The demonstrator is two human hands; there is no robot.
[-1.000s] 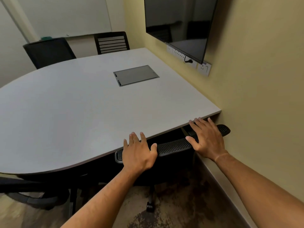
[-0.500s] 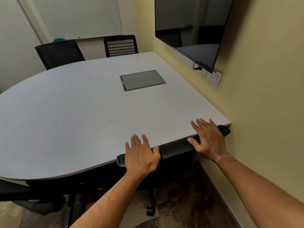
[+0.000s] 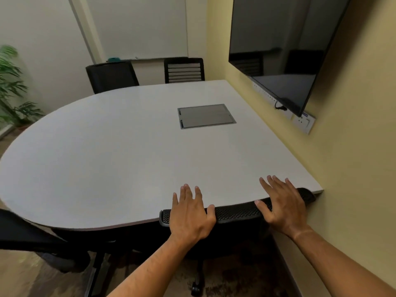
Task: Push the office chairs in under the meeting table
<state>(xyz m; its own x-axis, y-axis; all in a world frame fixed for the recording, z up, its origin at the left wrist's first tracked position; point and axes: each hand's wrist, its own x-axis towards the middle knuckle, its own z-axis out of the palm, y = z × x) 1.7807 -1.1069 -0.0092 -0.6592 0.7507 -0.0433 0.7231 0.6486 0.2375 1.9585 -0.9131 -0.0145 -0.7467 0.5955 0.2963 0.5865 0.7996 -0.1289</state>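
Now both hands lie flat: left hand (image 3: pixel 191 213) and right hand (image 3: pixel 282 204) press the black mesh chair back (image 3: pixel 235 212), which runs crosswise, apparently touching the pale grey meeting table (image 3: pixel 120 159) edge directly ahead, hands about equally near.

Yellow wall (image 3: pixel 353 146) on the right carried a dark, switched-off screen (image 3: pixel 282 46), with a row of sockets (image 3: pixel 304 123) below its lower edge. Whiteboard (image 3: pixel 141 26) hung on the pale far wall (image 3: pixel 40 39). Potted plant (image 3: pixel 10 82) stood in the far-left corner. Floor (image 3: pixel 235 281) brown, mottled. Lighting even.
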